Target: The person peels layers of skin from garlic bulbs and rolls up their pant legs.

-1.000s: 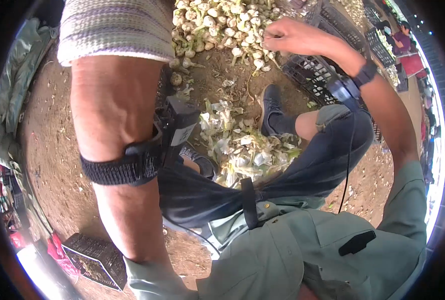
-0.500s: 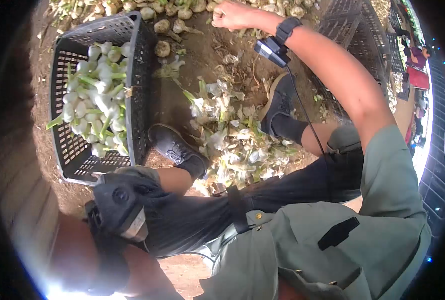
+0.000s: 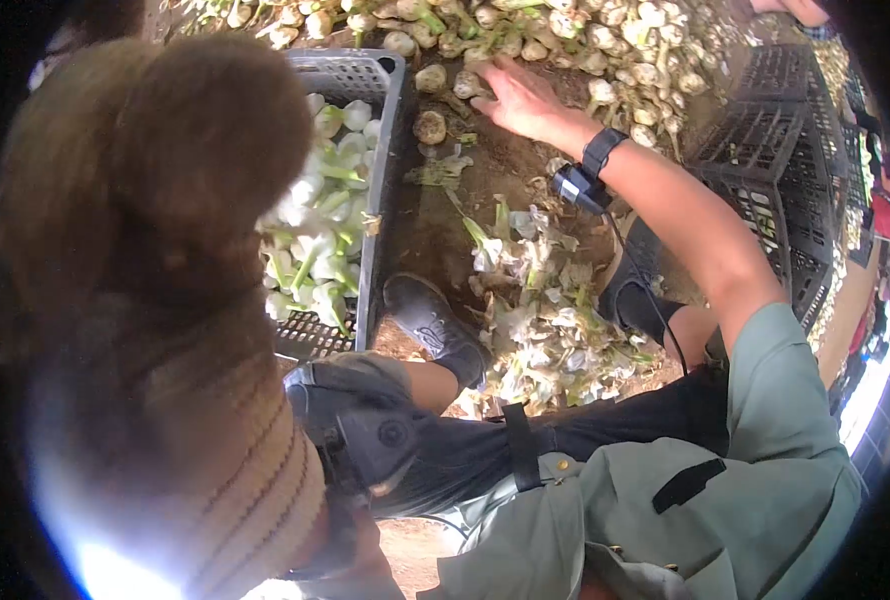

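Note:
My right hand (image 3: 523, 100), bare and with a watch on its wrist, reaches to the near edge of a pile of soil-stained garlic bulbs (image 3: 605, 60). Its fingers are spread, the tips at or just over the bulbs, and no bulb is visibly gripped. My left hand (image 3: 165, 190) wears a brown glove with a ribbed knit cuff. It is raised close to the camera, blurred, so its fingers and anything in them cannot be made out. Behind it, partly covered, stands a black plastic crate (image 3: 390, 130) holding clean white garlic bulbs (image 3: 335, 215) with short green stalks.
Garlic peelings (image 3: 545, 330) lie heaped on the soil between my shoes (image 3: 430, 315). A few loose bulbs (image 3: 430, 127) rest beside the crate. Black crates (image 3: 765, 150) are stacked at the right. Part of another person (image 3: 790, 8) shows at the top right.
My right hand has gone from a closed fist to spread fingers and sits nearer the crate. My gloved left hand has risen into view over the crate. The whole view has shifted.

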{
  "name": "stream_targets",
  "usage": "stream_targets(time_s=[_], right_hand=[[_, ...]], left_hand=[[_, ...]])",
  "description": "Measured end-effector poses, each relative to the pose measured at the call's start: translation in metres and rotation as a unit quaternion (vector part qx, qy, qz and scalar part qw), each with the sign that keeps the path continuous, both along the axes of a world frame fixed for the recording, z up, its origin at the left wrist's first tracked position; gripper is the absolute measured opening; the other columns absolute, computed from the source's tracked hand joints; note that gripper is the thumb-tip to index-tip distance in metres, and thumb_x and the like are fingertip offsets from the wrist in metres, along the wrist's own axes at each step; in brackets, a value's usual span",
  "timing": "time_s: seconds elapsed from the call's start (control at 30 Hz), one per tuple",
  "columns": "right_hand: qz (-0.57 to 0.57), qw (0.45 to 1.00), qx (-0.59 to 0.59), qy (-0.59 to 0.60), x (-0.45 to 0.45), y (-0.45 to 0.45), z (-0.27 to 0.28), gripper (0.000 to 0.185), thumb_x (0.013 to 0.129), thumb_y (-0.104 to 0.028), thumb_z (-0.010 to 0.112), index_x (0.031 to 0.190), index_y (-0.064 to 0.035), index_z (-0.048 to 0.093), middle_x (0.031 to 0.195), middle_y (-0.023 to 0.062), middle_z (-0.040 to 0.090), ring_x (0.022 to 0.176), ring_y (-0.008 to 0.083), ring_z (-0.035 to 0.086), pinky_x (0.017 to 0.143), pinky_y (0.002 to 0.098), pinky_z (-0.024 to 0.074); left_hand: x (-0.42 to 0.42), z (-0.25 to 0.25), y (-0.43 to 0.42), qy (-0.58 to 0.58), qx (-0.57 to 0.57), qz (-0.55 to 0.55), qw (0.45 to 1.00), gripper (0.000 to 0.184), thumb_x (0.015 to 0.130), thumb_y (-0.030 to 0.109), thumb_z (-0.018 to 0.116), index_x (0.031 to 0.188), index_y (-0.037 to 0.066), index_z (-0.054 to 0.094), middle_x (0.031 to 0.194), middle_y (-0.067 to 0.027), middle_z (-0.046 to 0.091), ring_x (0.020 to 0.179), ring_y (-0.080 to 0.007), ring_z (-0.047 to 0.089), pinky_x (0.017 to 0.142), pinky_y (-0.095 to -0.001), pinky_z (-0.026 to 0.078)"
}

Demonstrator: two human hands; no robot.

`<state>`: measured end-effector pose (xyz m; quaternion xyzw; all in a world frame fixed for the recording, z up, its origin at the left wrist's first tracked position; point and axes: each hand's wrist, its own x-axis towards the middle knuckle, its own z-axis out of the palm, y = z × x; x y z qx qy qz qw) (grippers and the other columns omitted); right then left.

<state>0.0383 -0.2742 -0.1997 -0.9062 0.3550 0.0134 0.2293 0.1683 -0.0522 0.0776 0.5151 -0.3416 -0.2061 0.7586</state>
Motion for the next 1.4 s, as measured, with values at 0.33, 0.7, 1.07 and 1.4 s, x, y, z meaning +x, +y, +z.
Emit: stream_targets(time_s=[0.33,0.7,1.07,1.4], right_hand=[[0.157,0.987,-0.034,0.018,0.051,0.040,-0.068,0.040,0.084,-0.004,0.055,0.124,-0.0047,0.055,0.112,0.0143,0.054,0.094,0.0356,0.062,0.078,0.0462,0.0514],[-0.008,0.984,0.112,-0.135,-0.051,0.002,0.067,0.012,0.093,-0.008,0.057,0.087,0.0000,0.063,0.074,0.0094,0.067,0.068,0.0208,0.068,0.061,0.0335,0.0531],[-0.058,0.939,0.127,-0.314,-0.141,0.066,0.307,0.023,0.089,-0.006,0.064,0.108,0.0031,0.056,0.109,0.0129,0.063,0.092,0.0175,0.062,0.082,0.0294,0.0549],[0.031,0.894,0.086,-0.439,-0.177,0.132,0.383,0.046,0.089,-0.012,0.066,0.127,0.0066,0.047,0.114,0.0135,0.056,0.104,0.0172,0.057,0.092,0.0258,0.0471]], left_hand=[[-0.015,0.008,0.040,-0.012,0.005,0.018,1.000,0.023,0.078,0.019,0.073,0.092,0.004,0.064,0.085,-0.0074,0.062,0.075,-0.0171,0.058,0.075,-0.0334,0.052],[-0.044,0.021,0.066,-0.014,-0.043,0.000,0.999,0.025,0.078,0.020,0.074,0.093,0.004,0.064,0.087,-0.0078,0.062,0.077,-0.0176,0.058,0.076,-0.0337,0.051],[-0.109,0.050,0.019,0.006,-0.023,-0.079,0.997,0.026,0.077,0.021,0.075,0.093,0.003,0.064,0.088,-0.0082,0.062,0.079,-0.0180,0.058,0.078,-0.0340,0.051],[-0.122,0.065,0.012,0.124,0.034,-0.422,0.898,0.079,0.075,0.057,0.073,0.127,0.002,0.051,0.117,-0.0174,0.060,0.107,-0.0296,0.059,0.091,-0.0416,0.046]])
